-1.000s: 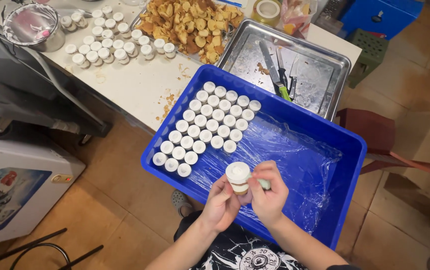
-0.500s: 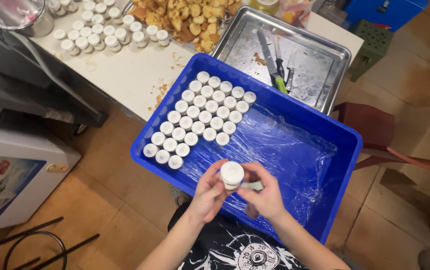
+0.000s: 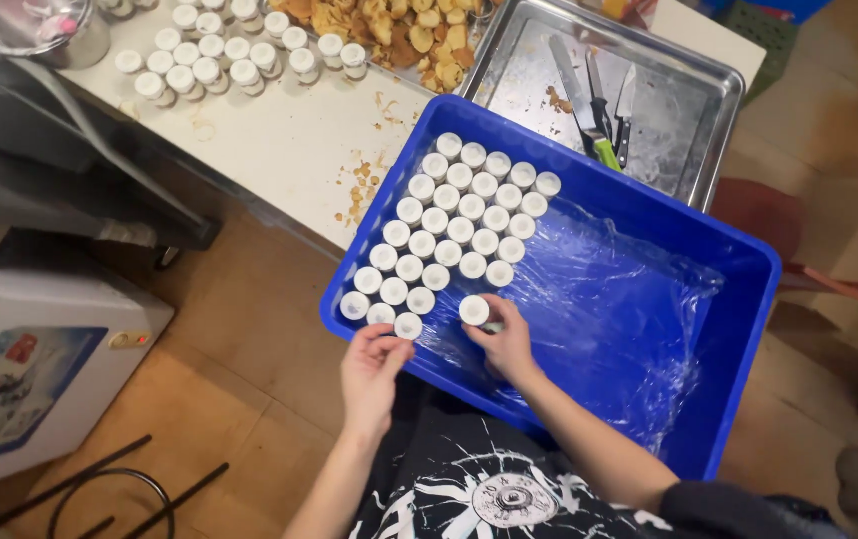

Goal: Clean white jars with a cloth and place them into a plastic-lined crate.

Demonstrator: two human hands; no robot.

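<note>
A blue plastic crate [image 3: 738, 255] lined with clear film rests on my lap, holding rows of several small white-capped jars [image 3: 454, 215]. My right hand [image 3: 504, 339] holds one white-capped jar [image 3: 474, 310] down inside the crate, beside the nearest row. My left hand [image 3: 374, 369] hovers at the crate's near rim, fingers loosely curled and holding nothing, just below the corner jar [image 3: 408, 325].
A white table [image 3: 279, 140] behind the crate carries more capped jars [image 3: 219, 55] and a heap of fried golden pieces [image 3: 389, 30]. A steel tray [image 3: 688, 80] holds knives [image 3: 598, 110]. A white appliance [image 3: 39, 369] stands at left on the brown tiled floor.
Both hands held the jar above the crate; now my right hand has lowered it into the crate by the rows and my left hand has let go.
</note>
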